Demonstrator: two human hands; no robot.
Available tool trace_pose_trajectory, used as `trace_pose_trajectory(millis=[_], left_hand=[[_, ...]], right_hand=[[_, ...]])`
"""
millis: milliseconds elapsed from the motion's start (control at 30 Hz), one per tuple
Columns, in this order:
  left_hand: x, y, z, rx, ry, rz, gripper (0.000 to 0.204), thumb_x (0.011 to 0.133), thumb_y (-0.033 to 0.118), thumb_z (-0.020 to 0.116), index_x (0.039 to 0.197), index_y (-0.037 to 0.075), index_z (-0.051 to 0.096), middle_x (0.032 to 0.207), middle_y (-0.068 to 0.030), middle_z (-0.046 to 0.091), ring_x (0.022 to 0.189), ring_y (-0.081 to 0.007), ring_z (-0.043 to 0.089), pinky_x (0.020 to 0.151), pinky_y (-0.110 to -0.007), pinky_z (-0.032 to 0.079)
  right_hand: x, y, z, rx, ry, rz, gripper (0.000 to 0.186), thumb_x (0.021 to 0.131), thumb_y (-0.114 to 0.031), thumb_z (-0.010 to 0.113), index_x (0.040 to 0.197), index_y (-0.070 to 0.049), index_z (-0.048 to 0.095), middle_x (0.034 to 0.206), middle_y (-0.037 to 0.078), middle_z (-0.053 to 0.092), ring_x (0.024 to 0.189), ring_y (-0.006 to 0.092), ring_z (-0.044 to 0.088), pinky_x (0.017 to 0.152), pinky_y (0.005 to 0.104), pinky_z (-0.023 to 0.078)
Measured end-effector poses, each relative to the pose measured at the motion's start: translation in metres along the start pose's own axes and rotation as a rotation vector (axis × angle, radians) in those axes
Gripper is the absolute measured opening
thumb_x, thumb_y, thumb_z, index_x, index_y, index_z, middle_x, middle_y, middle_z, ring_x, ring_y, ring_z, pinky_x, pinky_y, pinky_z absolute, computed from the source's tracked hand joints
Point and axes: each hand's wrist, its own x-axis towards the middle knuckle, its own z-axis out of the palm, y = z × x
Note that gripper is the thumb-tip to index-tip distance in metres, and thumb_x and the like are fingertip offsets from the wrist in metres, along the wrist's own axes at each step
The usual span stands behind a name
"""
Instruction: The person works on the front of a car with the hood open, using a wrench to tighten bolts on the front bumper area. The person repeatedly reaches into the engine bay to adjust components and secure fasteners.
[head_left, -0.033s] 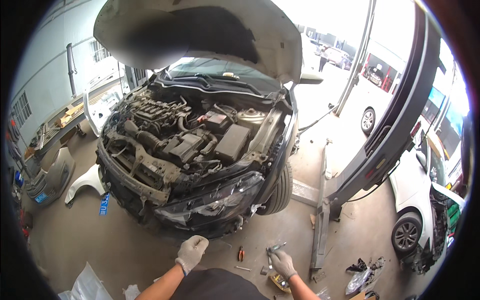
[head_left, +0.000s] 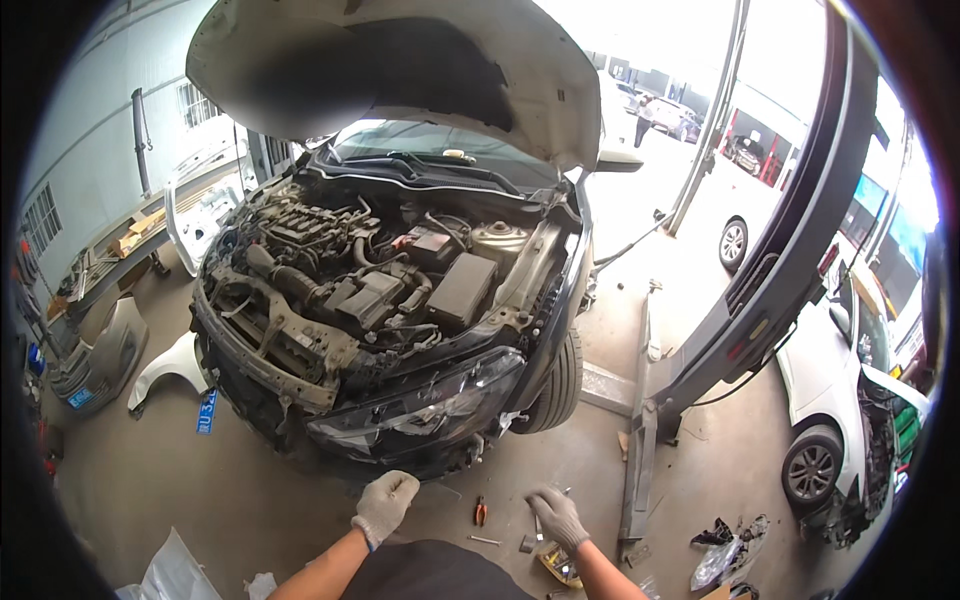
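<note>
My left hand [head_left: 385, 503], in a pale knit glove, is closed in a loose fist just in front of the car's lower front end. What its fingers hold, if anything, is hidden. My right hand [head_left: 560, 518], gloved alike, reaches out with its fingers stretched over a slim metal tool [head_left: 539, 527]. The hand covers most of that tool. Orange-handled pliers [head_left: 481, 512] lie on the floor between the hands, with a short metal bar [head_left: 485, 540] nearer me. A yellow tool case [head_left: 557, 566] sits beneath my right wrist.
Before me stands a dark car [head_left: 560, 290] with its hood [head_left: 560, 90] raised and its headlight [head_left: 430, 405] exposed. A lift post [head_left: 770, 260] and its arm [head_left: 641, 480] rise at right. White fender [head_left: 165, 365] and removed bumper [head_left: 105, 350] lie left. Plastic wrap [head_left: 715, 562] lies lower right.
My right hand has moved slightly left and forward, now covering most of the grey tool that showed at its fingertips. My left hand stays closed in nearly the same place.
</note>
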Motion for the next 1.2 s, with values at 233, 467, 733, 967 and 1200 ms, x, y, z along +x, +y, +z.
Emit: trace_pose_trajectory(millis=[233,467,733,967,1200], left_hand=[[0.027,0.051,0.032,-0.080,0.323,0.524,0.027,0.097,0.026,0.060,0.084,0.004,0.064,0.069,-0.0095,0.059,0.070,-0.0162,0.059,0.067,-0.035,0.048],[0.083,0.045,-0.006,-0.495,0.299,0.192,0.044,0.101,0.035,0.057,0.064,0.009,0.054,0.062,0.0046,0.049,0.059,-0.0068,0.042,0.056,-0.028,0.036],[0.110,0.046,-0.020,-0.200,0.422,0.295,0.043,0.096,0.037,0.059,0.077,-0.002,0.064,0.062,-0.0109,0.053,0.066,-0.0169,0.052,0.065,-0.038,0.043],[0.130,0.023,-0.149,-1.327,-0.847,0.149,0.039,0.091,0.055,0.045,0.087,0.018,0.059,0.085,-0.0120,0.060,0.075,-0.0280,0.061,0.056,-0.043,0.050],[0.086,0.044,-0.081,-1.559,-0.733,0.031,0.023,0.100,0.016,0.041,0.081,0.012,0.053,0.069,0.0010,0.052,0.063,-0.0190,0.058,0.060,-0.036,0.048]], right_hand=[[0.044,-0.214,0.069,0.762,-0.181,0.032,0.031,0.101,-0.019,0.050,0.121,0.001,0.061,0.108,0.011,0.067,0.103,0.0166,0.061,0.091,0.0291,0.047],[0.033,-0.237,0.055,1.261,-0.499,-0.053,0.052,0.105,-0.022,0.045,0.152,0.000,0.036,0.148,0.007,0.046,0.130,0.0155,0.045,0.110,0.0285,0.034],[-0.031,-0.242,-0.018,0.705,-0.482,0.078,0.042,0.103,-0.010,0.048,0.143,0.003,0.047,0.140,0.011,0.054,0.130,0.0204,0.049,0.109,0.0335,0.038],[-0.053,-0.297,-0.106,1.089,-0.777,-1.174,0.031,0.098,-0.013,0.053,0.126,0.000,0.061,0.122,0.026,0.065,0.082,0.0320,0.066,0.064,0.0409,0.046],[-0.038,-0.325,-0.143,0.493,-0.992,-1.442,0.031,0.101,-0.028,0.054,0.114,-0.002,0.064,0.114,0.022,0.063,0.076,0.0303,0.057,0.066,0.0415,0.042]])
